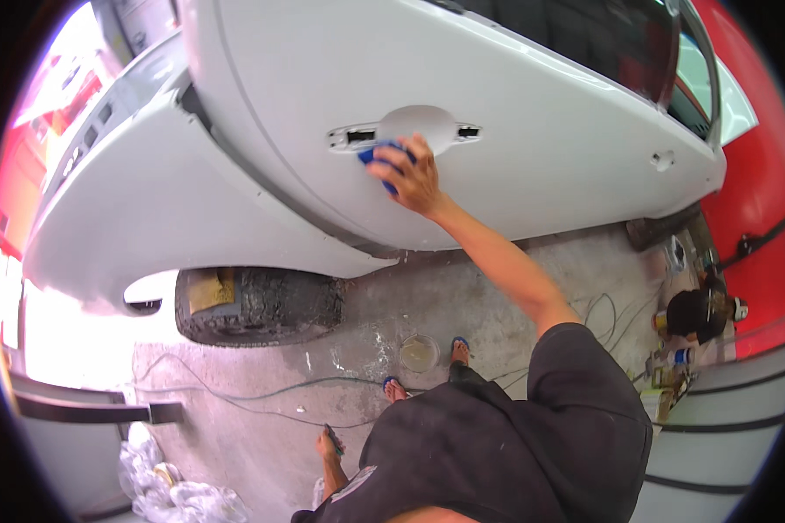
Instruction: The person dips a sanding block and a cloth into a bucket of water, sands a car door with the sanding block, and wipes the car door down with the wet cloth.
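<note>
My right hand [417, 179] is closed around a blue pad [391, 157], pressing it against the pale grey-white car door [532, 166]. The pad sits just below the handle recess [417, 126], whose handle is off, leaving dark openings at both ends. Down at my left side, my left hand [328, 443] is closed on a small dark greenish object [336, 440]; its kind is too small to make out. Left of the door is the fender [139, 192] in the same pale colour, above a dirty black tyre [296, 305].
Hoses [279, 383] snake over the concrete floor by my feet. A round container [419, 353] stands near my sandals. A yellowish block [211, 290] rests on the tyre. Crumpled clear plastic [179, 488] lies lower left. Cans and tools [672, 357] line the right, beside a red car panel [763, 253].
</note>
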The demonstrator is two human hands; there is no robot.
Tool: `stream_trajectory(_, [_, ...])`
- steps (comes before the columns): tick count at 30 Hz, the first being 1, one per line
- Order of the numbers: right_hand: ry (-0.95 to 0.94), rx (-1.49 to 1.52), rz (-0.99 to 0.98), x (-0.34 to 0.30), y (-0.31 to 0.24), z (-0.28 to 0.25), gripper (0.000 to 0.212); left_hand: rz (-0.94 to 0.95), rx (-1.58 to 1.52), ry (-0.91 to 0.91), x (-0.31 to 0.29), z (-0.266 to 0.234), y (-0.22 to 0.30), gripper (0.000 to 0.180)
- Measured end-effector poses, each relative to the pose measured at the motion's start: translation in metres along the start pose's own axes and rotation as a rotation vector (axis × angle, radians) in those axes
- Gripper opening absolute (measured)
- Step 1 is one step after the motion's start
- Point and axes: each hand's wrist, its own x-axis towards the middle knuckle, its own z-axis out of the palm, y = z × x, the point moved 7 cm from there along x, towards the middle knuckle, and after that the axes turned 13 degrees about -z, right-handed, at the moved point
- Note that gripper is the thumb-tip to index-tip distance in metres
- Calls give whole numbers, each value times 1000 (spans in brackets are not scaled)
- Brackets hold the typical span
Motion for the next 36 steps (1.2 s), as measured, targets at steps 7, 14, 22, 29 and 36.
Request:
stream_trajectory(7, [108,56,156,56,20,8,21,-47,242,155,-13,4,35,30])
stream_trajectory(14, [99,-164,443,10,34,-6,26,129,195,-125,-9,92,124,29])
stream_trajectory(22, [311,-377,506,-88,80,-77,29,102,348,-39,-11,131,124,29])
stream_trajectory(29, [440,-187,623,-132,177,-136,28,-14,450,43,-17,157,101,29])
stream_trajectory(36, [569,-343,762,-225,267,-209,23,-5,483,71,-45,202,94,30])
